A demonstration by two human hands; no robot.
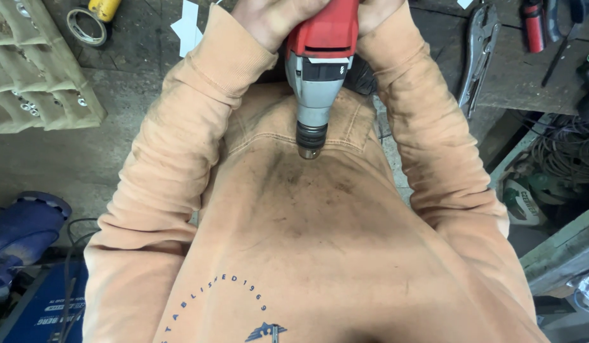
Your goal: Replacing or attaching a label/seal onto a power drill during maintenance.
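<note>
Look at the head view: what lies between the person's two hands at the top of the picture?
In the head view, the red and grey power drill lies between the left hand and the right hand, which clasp its red body, chuck pointing at the orange sweatshirt.

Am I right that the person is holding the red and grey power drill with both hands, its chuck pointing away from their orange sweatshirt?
Not quite. Both hands, the left hand and right hand, do hold the red and grey power drill, but the head view shows its chuck pointing back toward the person's orange sweatshirt, not away from it.
</note>
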